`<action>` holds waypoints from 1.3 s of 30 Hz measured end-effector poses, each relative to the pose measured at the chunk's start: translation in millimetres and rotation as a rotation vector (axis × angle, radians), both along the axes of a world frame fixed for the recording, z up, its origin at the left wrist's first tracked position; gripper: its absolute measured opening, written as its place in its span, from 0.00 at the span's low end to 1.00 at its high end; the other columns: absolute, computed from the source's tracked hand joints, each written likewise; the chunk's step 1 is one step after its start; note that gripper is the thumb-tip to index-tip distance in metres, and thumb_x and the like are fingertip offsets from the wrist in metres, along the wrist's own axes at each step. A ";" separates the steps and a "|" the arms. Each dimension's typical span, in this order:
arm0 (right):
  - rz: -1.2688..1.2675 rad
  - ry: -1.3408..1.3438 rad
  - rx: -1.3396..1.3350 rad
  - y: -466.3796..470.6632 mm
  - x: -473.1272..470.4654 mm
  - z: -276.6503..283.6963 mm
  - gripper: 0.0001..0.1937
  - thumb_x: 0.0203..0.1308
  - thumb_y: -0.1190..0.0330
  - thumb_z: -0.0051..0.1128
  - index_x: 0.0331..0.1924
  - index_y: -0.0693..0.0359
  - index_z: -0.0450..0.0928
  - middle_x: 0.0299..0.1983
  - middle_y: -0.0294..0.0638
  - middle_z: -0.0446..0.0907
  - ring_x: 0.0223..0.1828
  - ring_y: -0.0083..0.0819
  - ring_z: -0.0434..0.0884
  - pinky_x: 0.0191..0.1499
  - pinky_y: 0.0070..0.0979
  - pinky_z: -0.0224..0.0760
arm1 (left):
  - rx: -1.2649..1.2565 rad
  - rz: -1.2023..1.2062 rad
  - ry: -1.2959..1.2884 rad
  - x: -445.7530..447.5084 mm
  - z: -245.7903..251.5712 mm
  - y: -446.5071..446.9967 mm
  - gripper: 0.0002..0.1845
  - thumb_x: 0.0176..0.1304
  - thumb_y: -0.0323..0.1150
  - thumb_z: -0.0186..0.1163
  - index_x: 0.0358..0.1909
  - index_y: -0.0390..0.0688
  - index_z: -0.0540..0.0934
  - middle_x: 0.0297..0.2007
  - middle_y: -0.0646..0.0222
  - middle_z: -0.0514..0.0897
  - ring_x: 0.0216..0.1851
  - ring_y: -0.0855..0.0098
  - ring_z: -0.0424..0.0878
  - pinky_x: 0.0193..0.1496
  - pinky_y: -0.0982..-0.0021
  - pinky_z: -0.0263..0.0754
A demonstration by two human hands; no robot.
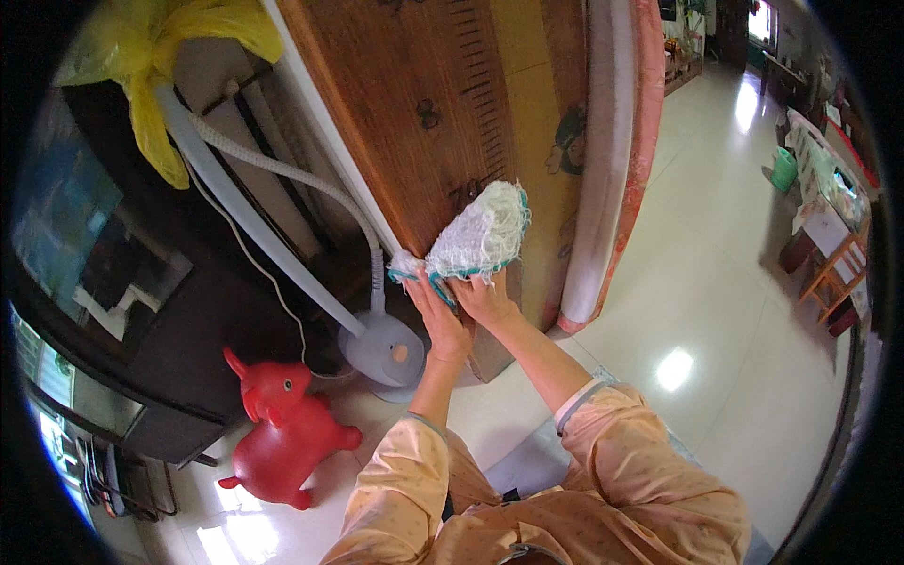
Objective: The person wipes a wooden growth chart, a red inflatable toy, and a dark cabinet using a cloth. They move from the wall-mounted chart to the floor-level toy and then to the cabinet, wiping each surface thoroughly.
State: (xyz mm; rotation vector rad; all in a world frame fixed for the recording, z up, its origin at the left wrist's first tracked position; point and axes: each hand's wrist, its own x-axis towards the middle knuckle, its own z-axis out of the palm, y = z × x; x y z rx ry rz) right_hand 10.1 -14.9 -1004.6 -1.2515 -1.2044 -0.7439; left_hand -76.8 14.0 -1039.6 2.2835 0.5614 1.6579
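A white fluffy cloth with green edging (482, 236) lies against the lower part of a brown wooden panel (395, 106), which bears a printed height scale and cartoon figures. My right hand (486, 300) is at the cloth's lower edge, its fingers partly hidden under it. My left hand (441, 325) reaches up beside it, with its fingertips at a smaller bunched part of the cloth near the panel's white left edge. The two hands are close together, and the cloth hides part of the grip.
To the left are a grey appliance base (392, 349) with a pole and hose, a yellow plastic bag (159, 63) and a red animal-shaped toy (282, 431). A pink-edged padded roll (600, 162) stands right of the panel. Farther right are a green bin (784, 169) and a wooden chair (835, 279).
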 end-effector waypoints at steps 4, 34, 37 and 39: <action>-0.002 0.043 0.117 3.7 10.2 45.3 0.16 0.47 0.70 0.62 0.43 0.60 0.76 0.45 0.47 0.77 0.50 0.51 0.74 0.53 0.46 0.64 | 0.092 0.012 -0.041 11.4 49.7 -2.4 0.43 0.51 0.26 0.61 0.66 0.28 0.48 0.65 0.39 0.52 0.68 0.36 0.44 0.68 0.44 0.36; -0.063 0.188 0.135 -4.1 202.3 202.3 0.11 0.57 0.64 0.53 0.43 0.57 0.77 0.45 0.49 0.77 0.38 0.52 0.78 0.39 0.40 0.69 | 0.541 0.040 0.406 48.3 183.0 -30.2 0.27 0.56 0.31 0.59 0.60 0.44 0.70 0.68 0.56 0.56 0.70 0.55 0.49 0.68 0.46 0.39; -0.556 -0.267 0.203 0.6 231.6 168.2 0.11 0.55 0.70 0.53 0.43 0.49 0.77 0.31 0.50 0.74 0.29 0.49 0.75 0.31 0.40 0.66 | 0.575 0.080 0.407 61.2 190.0 -27.2 0.27 0.56 0.33 0.59 0.61 0.46 0.71 0.68 0.58 0.56 0.71 0.56 0.49 0.67 0.45 0.38; -0.542 -0.292 0.262 9.2 246.0 109.9 0.14 0.54 0.73 0.52 0.46 0.51 0.77 0.33 0.50 0.75 0.32 0.50 0.75 0.32 0.41 0.66 | 0.598 0.124 0.422 68.6 189.4 -22.0 0.27 0.56 0.36 0.59 0.60 0.47 0.71 0.68 0.60 0.57 0.71 0.57 0.49 0.67 0.45 0.35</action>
